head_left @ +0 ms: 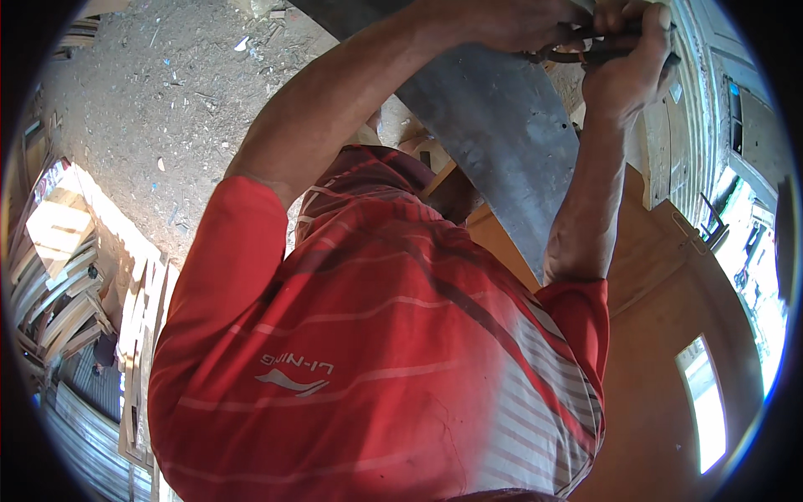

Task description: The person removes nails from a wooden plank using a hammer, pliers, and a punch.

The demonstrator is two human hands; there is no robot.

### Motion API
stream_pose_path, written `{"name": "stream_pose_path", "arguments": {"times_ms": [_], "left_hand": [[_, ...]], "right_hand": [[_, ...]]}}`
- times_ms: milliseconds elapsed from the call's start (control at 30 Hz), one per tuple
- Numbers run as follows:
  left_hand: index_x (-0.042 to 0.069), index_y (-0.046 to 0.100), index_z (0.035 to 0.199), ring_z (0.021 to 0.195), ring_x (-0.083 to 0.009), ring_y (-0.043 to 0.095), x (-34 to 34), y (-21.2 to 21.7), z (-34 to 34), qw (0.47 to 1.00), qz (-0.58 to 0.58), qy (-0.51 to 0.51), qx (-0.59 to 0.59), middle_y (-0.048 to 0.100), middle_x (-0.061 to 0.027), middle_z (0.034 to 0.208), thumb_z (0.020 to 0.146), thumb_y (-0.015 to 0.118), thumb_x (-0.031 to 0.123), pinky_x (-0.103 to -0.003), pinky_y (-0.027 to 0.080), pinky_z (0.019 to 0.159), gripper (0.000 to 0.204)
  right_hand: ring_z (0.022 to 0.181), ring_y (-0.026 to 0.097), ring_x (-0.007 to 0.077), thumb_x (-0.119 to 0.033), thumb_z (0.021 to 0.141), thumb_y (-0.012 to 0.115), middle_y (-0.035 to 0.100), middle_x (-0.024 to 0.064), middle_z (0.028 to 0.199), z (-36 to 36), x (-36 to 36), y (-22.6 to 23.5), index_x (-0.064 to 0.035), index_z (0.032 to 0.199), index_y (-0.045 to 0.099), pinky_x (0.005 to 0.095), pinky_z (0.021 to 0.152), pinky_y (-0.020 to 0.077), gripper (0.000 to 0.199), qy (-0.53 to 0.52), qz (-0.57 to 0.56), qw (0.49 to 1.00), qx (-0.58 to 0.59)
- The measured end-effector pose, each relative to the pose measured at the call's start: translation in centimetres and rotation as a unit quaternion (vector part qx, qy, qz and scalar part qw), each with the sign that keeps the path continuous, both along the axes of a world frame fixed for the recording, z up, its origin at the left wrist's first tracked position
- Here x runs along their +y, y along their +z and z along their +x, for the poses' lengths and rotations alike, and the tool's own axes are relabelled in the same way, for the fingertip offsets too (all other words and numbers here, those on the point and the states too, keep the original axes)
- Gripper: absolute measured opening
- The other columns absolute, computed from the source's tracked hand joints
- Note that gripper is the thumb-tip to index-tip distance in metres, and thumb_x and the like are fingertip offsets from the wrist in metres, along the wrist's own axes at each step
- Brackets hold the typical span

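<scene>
Upper right of the frame, the right hand's (632, 74) grip closes around a dark tool (597, 57) lying roughly crosswise; the left hand (534, 23) is at its left end, grip unclear.

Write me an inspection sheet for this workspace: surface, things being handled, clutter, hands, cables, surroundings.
Surface: dark flat board, with pale scuffs or dust on it.
Things handled: dark tool; exact type unclear.
Clutter: small scraps scattered over the grey floor.
Hands: right hand closed around the tool; left hand beside it, its grip unclear.
Cables: nothing seen.
Surroundings: stacked wood strips at the left; large brown panel at the right.
</scene>
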State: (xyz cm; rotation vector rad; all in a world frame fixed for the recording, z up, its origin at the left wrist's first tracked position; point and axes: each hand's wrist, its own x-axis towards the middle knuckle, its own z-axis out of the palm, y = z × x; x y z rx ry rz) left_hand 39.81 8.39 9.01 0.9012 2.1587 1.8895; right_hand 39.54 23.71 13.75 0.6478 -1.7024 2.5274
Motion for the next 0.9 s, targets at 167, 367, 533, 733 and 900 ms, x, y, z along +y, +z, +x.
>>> {"name": "stream_pose_path", "arguments": {"times_ms": [167,367,533,733,900], "left_hand": [[-0.005,0.064,0.104,0.082,-0.0375,0.069,-1.4,1.6,0.4,0.990,-0.140,0.027,-0.025,0.068,-0.0237,0.087,0.098,0.060,0.010,-0.046,0.053,0.072,0.017],[-0.003,0.064,0.111,0.093,-0.0434,0.068,0.4,-1.1,1.2,0.987,-0.063,0.104,0.109,0.068,-0.0271,0.096,0.096,0.062,0.010,-0.049,0.052,0.079,0.020],[-0.001,0.065,0.113,0.092,-0.0438,0.067,-0.8,-2.4,3.1,0.984,-0.082,0.129,0.098,0.068,-0.0252,0.097,0.095,0.065,0.012,-0.047,0.052,0.079,0.021],[0.001,0.065,0.107,0.091,-0.0429,0.066,0.6,-3.9,3.8,0.952,-0.071,0.224,0.199,0.068,-0.0241,0.096,0.096,0.068,0.018,-0.049,0.051,0.078,0.021],[0.001,0.066,0.109,0.088,-0.0444,0.065,0.4,-2.2,4.6,0.975,-0.094,0.158,0.129,0.068,-0.0230,0.094,0.096,0.068,0.020,-0.051,0.050,0.077,0.023]], "right_hand": [[0.067,0.059,0.0139,-0.042,0.107,0.051,0.065,0.0051,0.079,2.5,-2.2,4.0,-0.0028,0.097,0.067,0.0288,0.064,0.0463,0.043,-0.193,0.236,0.951,-0.055],[0.101,0.068,0.0259,-0.044,0.093,0.067,0.068,0.0162,0.119,3.5,1.0,1.5,0.0023,0.135,0.058,0.0317,0.081,0.0540,0.063,-0.073,0.136,0.987,-0.051],[0.113,0.064,0.0321,-0.048,0.092,0.061,0.063,0.0207,0.124,4.7,1.4,-0.4,0.0050,0.140,0.050,0.0398,0.096,0.0496,0.072,-0.019,0.103,0.990,-0.091],[0.116,0.063,0.0323,-0.046,0.093,0.061,0.062,0.0219,0.128,4.2,0.2,3.5,0.0047,0.142,0.048,0.0412,0.093,0.0499,0.072,-0.042,0.094,0.969,-0.224],[0.120,0.056,0.0337,-0.048,0.096,0.053,0.060,0.0238,0.124,0.9,5.4,-3.4,0.0071,0.130,0.054,0.0467,0.107,0.0406,0.065,0.198,0.119,0.970,0.073]]}}
